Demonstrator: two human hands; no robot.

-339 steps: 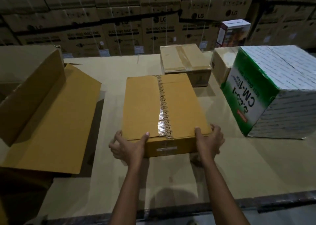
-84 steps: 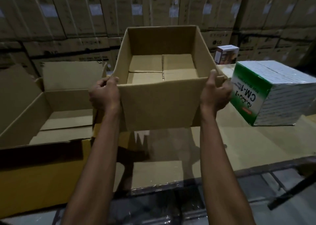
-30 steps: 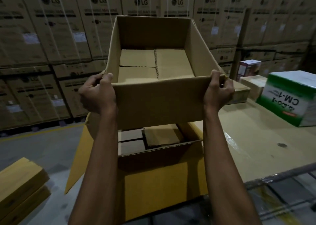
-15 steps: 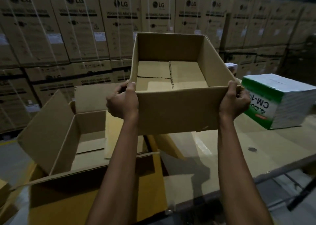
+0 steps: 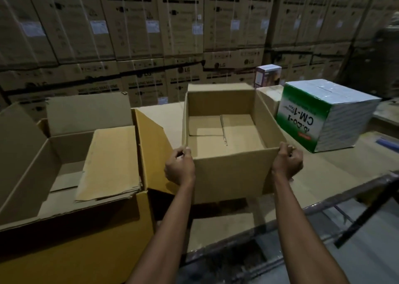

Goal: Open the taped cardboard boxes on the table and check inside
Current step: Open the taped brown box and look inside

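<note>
An open brown cardboard box [image 5: 228, 173] with nothing inside is held over the table [image 5: 336, 169], near its front edge. My left hand [image 5: 180, 168] grips the near left corner of the box's rim. My right hand [image 5: 287, 165] grips the near right corner. Only the box's taped bottom flaps show inside. A green and white box marked CM-1 [image 5: 323, 115] stands shut to the right. Behind it sit a small tan box [image 5: 269, 98] and a small white printed box [image 5: 267, 75].
A large open cardboard box [image 5: 71, 197] with raised flaps stands at the left, touching the held box's side. A wall of stacked washing-machine cartons [image 5: 151, 35] runs behind the table. The table's metal front rail [image 5: 349, 193] crosses at the lower right.
The open box has come down from chest height and closer to the table, both hands keeping their grip on its near corners. The view has tilted down.
</note>
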